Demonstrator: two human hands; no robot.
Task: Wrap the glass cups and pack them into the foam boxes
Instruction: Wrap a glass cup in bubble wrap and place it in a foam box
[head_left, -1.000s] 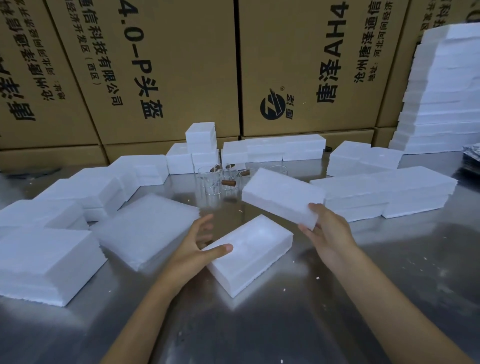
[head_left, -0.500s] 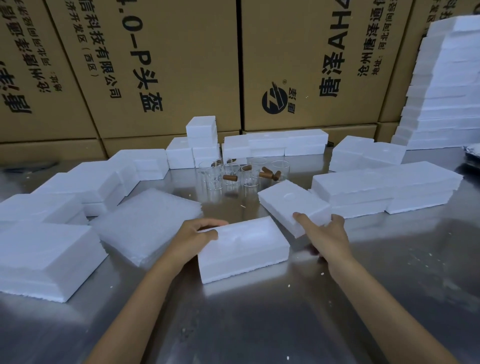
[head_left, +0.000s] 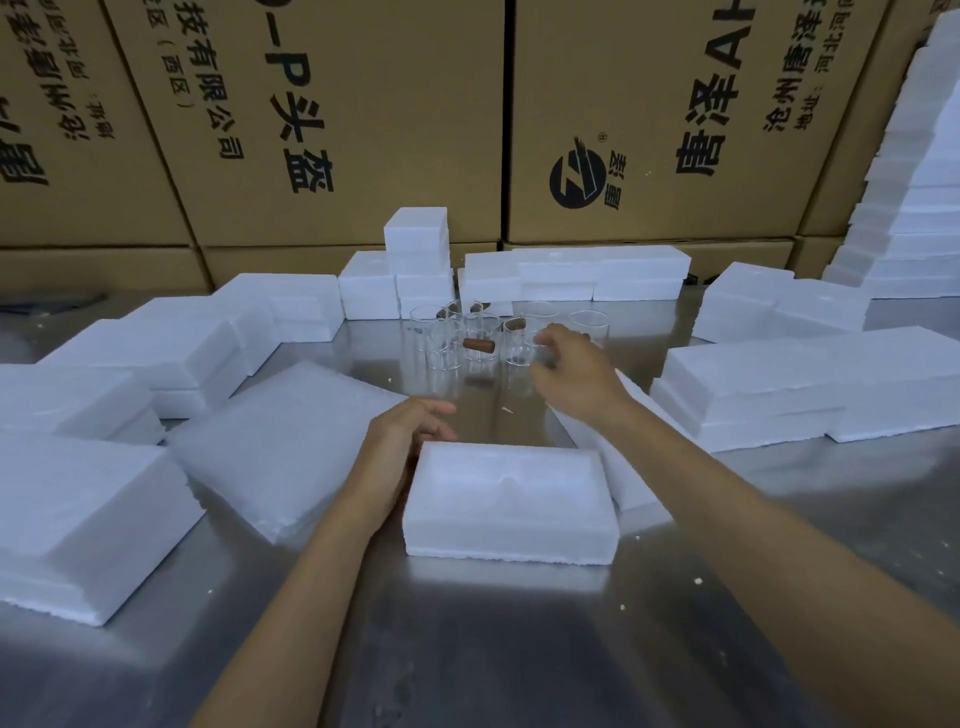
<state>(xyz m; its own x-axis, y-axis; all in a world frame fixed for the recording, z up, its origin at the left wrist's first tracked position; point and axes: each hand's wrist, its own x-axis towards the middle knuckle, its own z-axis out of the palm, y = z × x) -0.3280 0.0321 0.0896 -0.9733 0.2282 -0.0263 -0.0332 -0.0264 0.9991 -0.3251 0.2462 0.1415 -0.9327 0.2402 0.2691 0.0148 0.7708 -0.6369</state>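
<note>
- Tall brown cardboard cartons (head_left: 363, 119) printed with black characters wall off the far side.
- The shiny steel worktop (head_left: 519, 649) carries closed white foam boxes (head_left: 769, 379) in stacks on the far left, the far middle and the right.
- A flat stack of thin white foam wrapping sheets (head_left: 280, 441) lies left of centre, just beside the left arm.
- One open white foam box half with a moulded hollow (head_left: 511, 499) sits near and central; its matching white foam lid (head_left: 623, 467) lies partly hidden just to its right, under the right forearm.
- The cluster of clear glass cups (head_left: 467, 343), some holding small brown corks (head_left: 480, 344), stands in the middle, beyond the open half.
- The right hand (head_left: 576, 374) reaches at the cluster's right edge, fingers (head_left: 545, 340) loosely curled and apart, closed on nothing I can make out.
- The left hand (head_left: 410, 431) rests by the open half's far left corner, fingers relaxed, holding nothing.
- The step looks like picking a cup: best to take an outer one round its wall, lift straight up clear of its neighbours, then bring it onto a wrapping sheet before the hollow.
</note>
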